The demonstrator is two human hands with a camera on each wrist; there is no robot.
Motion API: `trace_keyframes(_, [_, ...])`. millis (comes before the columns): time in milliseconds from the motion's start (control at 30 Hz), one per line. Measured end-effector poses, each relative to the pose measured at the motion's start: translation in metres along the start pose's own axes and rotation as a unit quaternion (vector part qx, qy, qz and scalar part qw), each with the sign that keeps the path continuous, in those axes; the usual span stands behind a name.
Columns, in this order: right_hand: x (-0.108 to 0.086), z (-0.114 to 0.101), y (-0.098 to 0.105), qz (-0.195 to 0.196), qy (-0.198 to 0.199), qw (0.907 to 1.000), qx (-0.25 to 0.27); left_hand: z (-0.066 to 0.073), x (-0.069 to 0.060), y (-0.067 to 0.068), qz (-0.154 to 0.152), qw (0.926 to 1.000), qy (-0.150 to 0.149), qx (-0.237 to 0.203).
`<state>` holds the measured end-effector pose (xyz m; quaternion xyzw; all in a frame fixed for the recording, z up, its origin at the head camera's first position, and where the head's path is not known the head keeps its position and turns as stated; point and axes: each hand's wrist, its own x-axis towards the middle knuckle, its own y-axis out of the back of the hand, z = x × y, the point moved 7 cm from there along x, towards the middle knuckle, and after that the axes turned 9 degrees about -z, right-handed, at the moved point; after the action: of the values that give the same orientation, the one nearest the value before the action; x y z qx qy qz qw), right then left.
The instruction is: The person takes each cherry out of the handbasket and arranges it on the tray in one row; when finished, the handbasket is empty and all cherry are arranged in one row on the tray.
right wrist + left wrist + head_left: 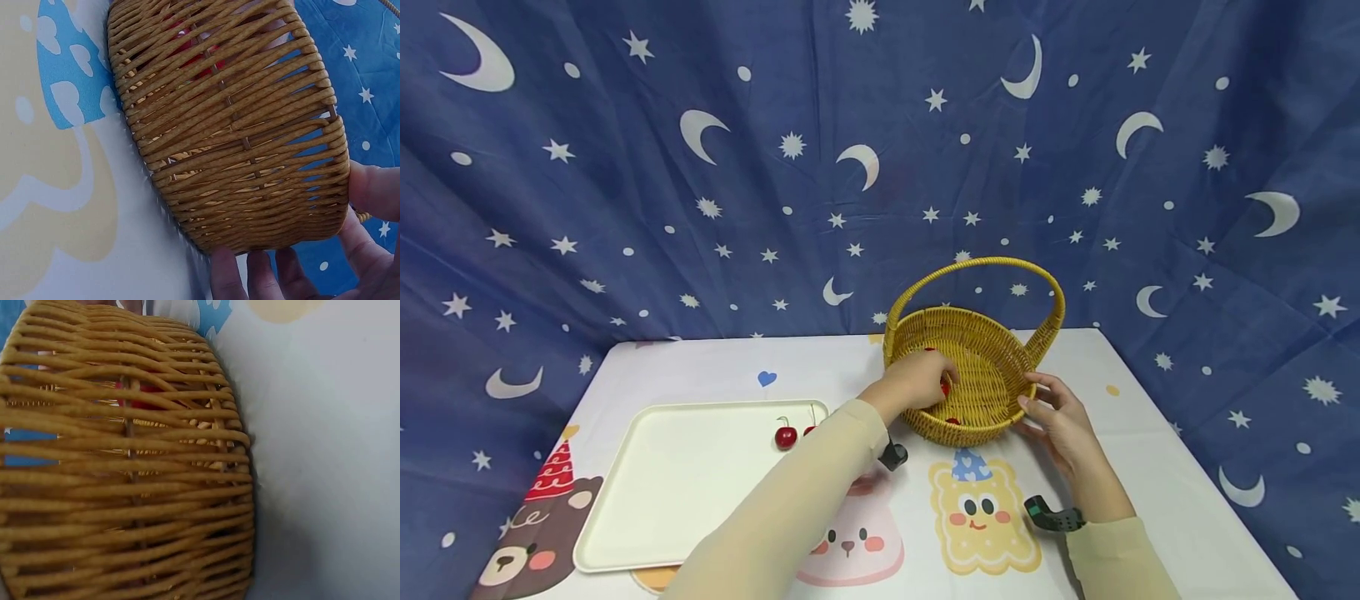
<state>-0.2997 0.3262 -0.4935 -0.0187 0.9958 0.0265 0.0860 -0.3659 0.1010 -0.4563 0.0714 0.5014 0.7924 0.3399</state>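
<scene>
A yellow-brown wicker basket with a tall arched handle stands at the right of the table. My left hand reaches over its near left rim, fingers curled around a red cherry inside. More red shows behind that hand, and another cherry lies by the near wall. My right hand grips the basket's right rim, thumb on top and fingers against the outside. In the left wrist view the woven wall hides the left fingers. Red shows through the weave in the right wrist view.
A cream tray lies on the left of the table, with a cherry and part of another cherry at its right side. My left forearm crosses the tray's right edge. A blue star-and-moon curtain hangs behind the table.
</scene>
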Motion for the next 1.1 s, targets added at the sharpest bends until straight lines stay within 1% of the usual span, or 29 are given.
trace_keyframes(100, [0.0,0.0,-0.001,-0.001,0.002,1.0,0.002,0.0,-0.004,0.006,0.028,0.9977,-0.034,-0.052])
trace_keyframes(200, [0.0,0.0,-0.001,-0.002,0.005,1.0,0.003,0.001,-0.012,0.013,0.06,0.9916,-0.065,-0.095])
trace_keyframes(267, [0.0,0.0,-0.001,-0.003,0.005,1.0,0.002,0.001,-0.019,0.017,0.08,0.987,-0.082,-0.113])
trace_keyframes(367, [0.0,0.0,-0.001,-0.004,0.004,1.0,0.0,0.0,-0.033,0.02,0.096,0.9807,-0.095,-0.141])
trace_keyframes(467, [-0.001,0.001,-0.001,-0.006,0.004,1.0,0.001,-0.003,-0.05,0.023,0.097,0.9742,-0.098,-0.179])
trace_keyframes(533, [-0.001,0.001,-0.001,-0.006,0.003,1.0,0.001,-0.006,-0.063,0.025,0.098,0.9712,-0.097,-0.195])
trace_keyframes(667, [-0.004,0.001,0.001,-0.007,-0.001,1.0,-0.007,-0.015,-0.091,0.024,0.11,0.969,-0.087,-0.204])
trace_keyframes(767, [-0.005,0.001,0.002,-0.005,-0.001,0.9999,-0.011,-0.028,-0.112,0.021,0.127,0.9656,-0.066,-0.217])
trace_keyframes(833, [-0.005,0.0,0.002,-0.004,0.0,0.9999,-0.011,-0.037,-0.128,0.019,0.135,0.9591,-0.052,-0.243])
trace_keyframes(900, [-0.004,0.0,0.002,-0.004,0.002,1.0,-0.008,-0.048,-0.144,0.017,0.142,0.9527,-0.037,-0.266])
trace_keyframes(1000, [-0.003,0.0,0.001,-0.006,0.003,0.9999,-0.009,-0.068,-0.17,0.018,0.157,0.9473,-0.006,-0.279])
trace_keyframes(1100, [-0.003,0.0,-0.001,-0.008,0.003,0.9999,-0.011,-0.092,-0.194,0.023,0.183,0.9485,0.036,-0.256])
